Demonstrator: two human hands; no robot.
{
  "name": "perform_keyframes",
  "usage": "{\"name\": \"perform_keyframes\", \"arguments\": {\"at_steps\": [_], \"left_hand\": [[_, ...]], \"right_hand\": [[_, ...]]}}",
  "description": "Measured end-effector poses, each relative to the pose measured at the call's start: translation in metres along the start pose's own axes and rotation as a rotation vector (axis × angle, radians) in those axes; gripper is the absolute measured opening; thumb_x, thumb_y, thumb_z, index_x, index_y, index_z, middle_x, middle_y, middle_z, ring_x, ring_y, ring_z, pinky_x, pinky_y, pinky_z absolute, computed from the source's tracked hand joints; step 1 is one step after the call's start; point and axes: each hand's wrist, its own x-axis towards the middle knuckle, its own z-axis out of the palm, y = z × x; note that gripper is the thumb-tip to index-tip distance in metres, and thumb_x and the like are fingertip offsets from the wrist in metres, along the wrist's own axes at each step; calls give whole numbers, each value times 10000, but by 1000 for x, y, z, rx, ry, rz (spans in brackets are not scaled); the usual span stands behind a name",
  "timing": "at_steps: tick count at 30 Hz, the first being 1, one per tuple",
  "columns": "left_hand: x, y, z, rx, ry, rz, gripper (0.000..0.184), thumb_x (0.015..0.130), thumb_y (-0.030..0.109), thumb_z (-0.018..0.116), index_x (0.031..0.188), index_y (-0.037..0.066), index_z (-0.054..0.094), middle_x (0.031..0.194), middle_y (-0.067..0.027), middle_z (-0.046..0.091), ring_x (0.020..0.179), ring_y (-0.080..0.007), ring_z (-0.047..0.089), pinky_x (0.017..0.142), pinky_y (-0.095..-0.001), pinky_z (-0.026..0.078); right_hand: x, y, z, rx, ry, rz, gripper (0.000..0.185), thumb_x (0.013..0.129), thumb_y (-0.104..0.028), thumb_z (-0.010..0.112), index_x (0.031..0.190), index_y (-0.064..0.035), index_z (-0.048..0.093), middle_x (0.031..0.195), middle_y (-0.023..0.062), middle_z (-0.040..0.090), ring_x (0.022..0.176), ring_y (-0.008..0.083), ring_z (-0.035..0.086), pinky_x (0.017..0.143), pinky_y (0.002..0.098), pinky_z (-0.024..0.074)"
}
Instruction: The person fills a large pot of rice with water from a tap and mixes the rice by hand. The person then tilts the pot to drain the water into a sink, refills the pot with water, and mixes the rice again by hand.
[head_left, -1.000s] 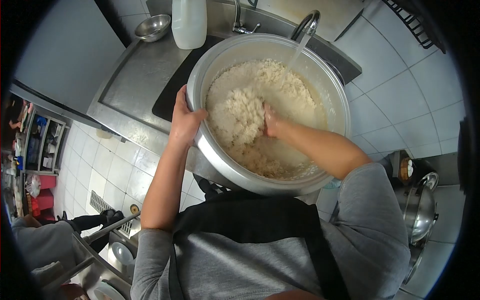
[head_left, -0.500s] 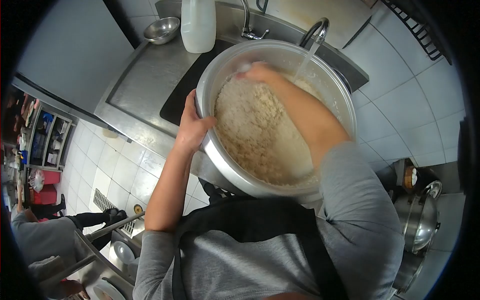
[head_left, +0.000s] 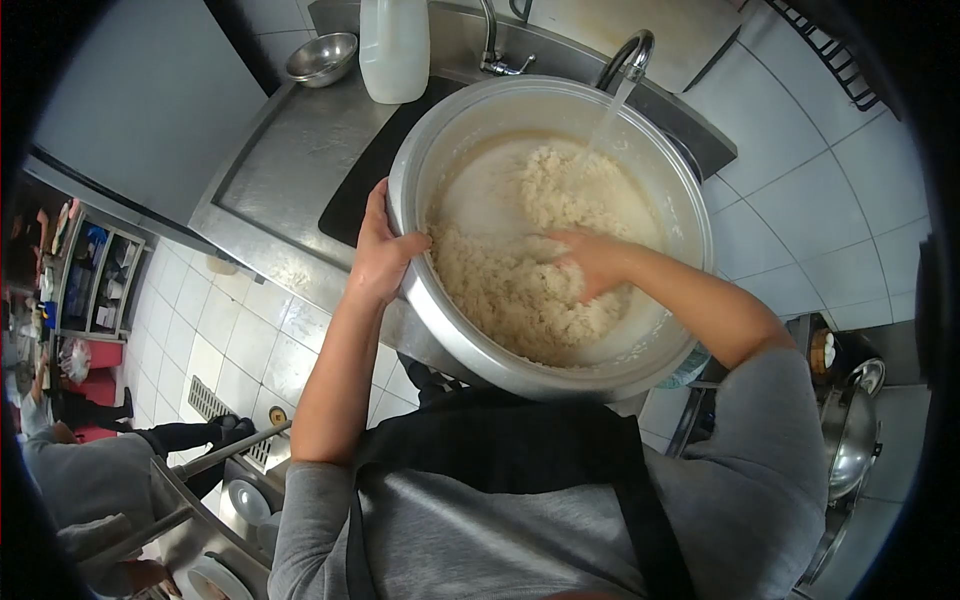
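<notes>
A large round metal pot (head_left: 440,335) sits at the sink, holding rice (head_left: 500,300) in cloudy water. My left hand (head_left: 382,250) is closed over the pot's left rim, thumb on the inside. Down in the pot, my right hand (head_left: 592,262) touches the wet rice with its fingers apart, the tips partly sunk in the grains. From the tap (head_left: 638,55) at the upper right, a stream of water runs into the pot.
Left of the pot stand a white plastic jug (head_left: 396,60) and metal bowls (head_left: 322,60) on the steel counter (head_left: 275,170). A second tap (head_left: 493,45) is behind the pot. Another person (head_left: 100,470) is at the lower left; metal pots (head_left: 850,440) stand at the right.
My right hand has swept from the pot's far left side back toward its middle right, pushing rice. Cloudy water now shows at the upper left inside. My left hand stays on the rim.
</notes>
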Motion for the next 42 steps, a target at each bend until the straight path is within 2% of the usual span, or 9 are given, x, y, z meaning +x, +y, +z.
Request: {"name": "perform_keyframes", "arguments": {"at_steps": [6, 11, 14, 17, 23, 29, 33, 35, 42], "left_hand": [[0, -5, 3, -4, 15, 30, 839, 597, -7, 586, 1355, -43, 228, 1195, -180, 448, 1111, -254, 460, 968, -312, 348], [-3, 2, 4, 66, 16, 2, 840, 603, -20, 574, 1360, -53, 211, 1215, -185, 434, 1135, -258, 443, 987, -303, 326], [-2, 3, 4, 58, 29, -11, 851, 607, -19, 577, 1367, -59, 196, 1233, -192, 425, 1152, -260, 435, 994, -304, 318], [-3, 2, 2, 58, 23, -21, 860, 612, -20, 581, 1373, -63, 182, 1249, -199, 417, 1165, -265, 430, 999, -308, 315], [-3, 6, 1, 33, -5, -30, 848, 618, -37, 564, 1374, -62, 181, 1252, -200, 418, 1166, -267, 434, 1003, -310, 313], [-3, 2, 6, -47, 31, -6, 826, 616, -55, 545, 1365, -61, 197, 1243, -197, 426, 1163, -266, 439, 998, -325, 327], [-3, -1, 10, -105, 73, -4, 806, 616, -70, 528, 1356, -60, 209, 1237, -195, 432, 1161, -270, 441, 1000, -331, 329], [-2, -2, 10, -127, 87, 1, 793, 619, -75, 519, 1352, -59, 216, 1237, -194, 432, 1159, -273, 443, 1001, -332, 329], [-5, 3, 10, -18, 79, 15, 780, 626, -68, 525, 1348, -54, 230, 1221, -192, 442, 1137, -266, 452, 980, -325, 343]], "right_hand": [[-14, -42, 9, -91, -267, -286, 481, 602, -369, 747, 960, -55, 682, 1173, 228, 520, 1077, 353, 479, 918, 399, 402], [65, -71, 38, -331, -383, -176, 333, 669, -332, 658, 898, -94, 701, 871, 118, 659, 935, 274, 562, 847, 391, 425], [126, -72, 32, -451, -365, -62, 336, 774, -353, 567, 948, -94, 693, 955, 73, 660, 953, 262, 578, 855, 402, 425], [176, -31, 19, -29, -201, 329, 382, 867, -361, 454, 1051, -93, 654, 1115, 87, 621, 1038, 266, 568, 904, 436, 411], [113, 91, -23, 50, 29, 813, 545, 832, -564, 449, 1148, -152, 611, 1183, 115, 583, 1081, 348, 539, 915, 431, 420], [9, 95, -24, 436, -307, 517, 682, 797, -647, 461, 1217, -120, 566, 1307, 152, 486, 1202, 281, 462, 1000, 365, 350], [-23, 12, -23, 903, -422, 916, 694, 874, -558, 414, 1396, -108, 324, 1424, 128, 334, 1274, 265, 367, 1035, 388, 302], [-10, 10, 14, 1202, -534, 821, 712, 880, -551, 417, 1413, -102, 275, 1447, 117, 294, 1282, 272, 354, 1034, 401, 297], [72, -55, 64, 1740, 213, 1115, 620, 932, -504, 292, 1384, -83, 338, 1391, 136, 375, 1220, 269, 410, 998, 380, 327]]}}
